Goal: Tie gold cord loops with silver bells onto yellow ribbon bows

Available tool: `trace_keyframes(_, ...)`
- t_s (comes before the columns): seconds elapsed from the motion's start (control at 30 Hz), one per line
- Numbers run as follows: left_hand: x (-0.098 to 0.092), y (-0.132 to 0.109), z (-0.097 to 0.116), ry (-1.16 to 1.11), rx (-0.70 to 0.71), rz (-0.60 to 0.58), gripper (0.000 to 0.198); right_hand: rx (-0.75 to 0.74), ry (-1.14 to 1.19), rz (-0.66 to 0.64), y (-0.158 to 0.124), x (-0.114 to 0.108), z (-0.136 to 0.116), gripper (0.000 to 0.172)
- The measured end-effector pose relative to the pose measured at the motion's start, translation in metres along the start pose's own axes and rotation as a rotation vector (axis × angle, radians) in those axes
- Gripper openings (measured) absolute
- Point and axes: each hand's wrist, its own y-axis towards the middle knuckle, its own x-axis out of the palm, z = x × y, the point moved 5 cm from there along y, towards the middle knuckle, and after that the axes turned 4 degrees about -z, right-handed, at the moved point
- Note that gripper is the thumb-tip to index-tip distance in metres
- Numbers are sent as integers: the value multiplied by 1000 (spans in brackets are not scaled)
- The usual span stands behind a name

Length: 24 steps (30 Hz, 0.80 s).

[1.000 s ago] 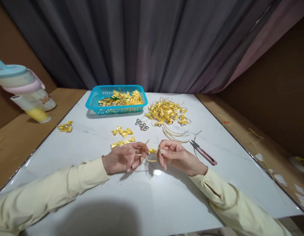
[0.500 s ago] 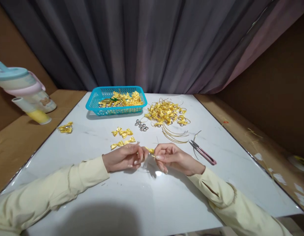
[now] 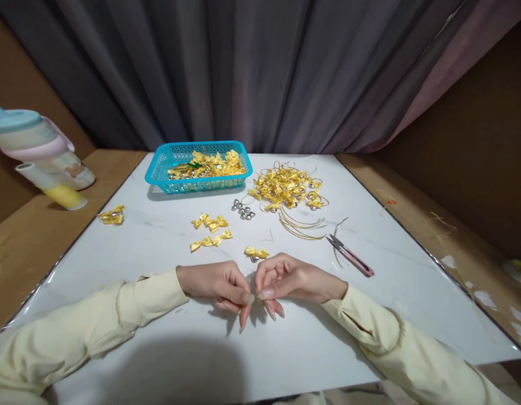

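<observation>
Just short of the table's middle, my left hand [image 3: 231,288] and my right hand [image 3: 282,283] meet fingertip to fingertip, both closed in a pinch. A speck of gold cord [image 3: 259,297] shows at my right fingertips; what the left ones pinch is too small to make out. Right beyond my hands lies a yellow ribbon bow [image 3: 256,252] with a silver bell [image 3: 254,259] under it. Whether the cord joins this bow is hidden by my fingers. Farther off are several loose yellow bows [image 3: 212,223] and a cluster of silver bells [image 3: 243,210].
A blue basket [image 3: 199,187] of yellow bows stands at the back. Beside it lies a heap of corded bows [image 3: 285,185]. Gold cords [image 3: 300,228] and pink-handled snips [image 3: 352,257] lie to the right. On the left are a bow bundle [image 3: 112,215] and a tumbler [image 3: 45,146].
Both hands have come toward me and closer together. The bow with its bell, earlier between my fingers, now lies on the table beyond them.
</observation>
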Motion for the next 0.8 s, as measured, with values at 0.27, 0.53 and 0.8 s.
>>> trace_keyframes(0.27,-2,2,1,21,-27,40,32,11,-4,8,3,0,3,11)
trace_keyframes(0.53,-4,3,4,-18,14,109,22,34,-117,4,-2,1,-2,16)
trace_keyframes(0.8,-8,2,0,43,1,194,21,83,-336,83,-4,5,-8,21)
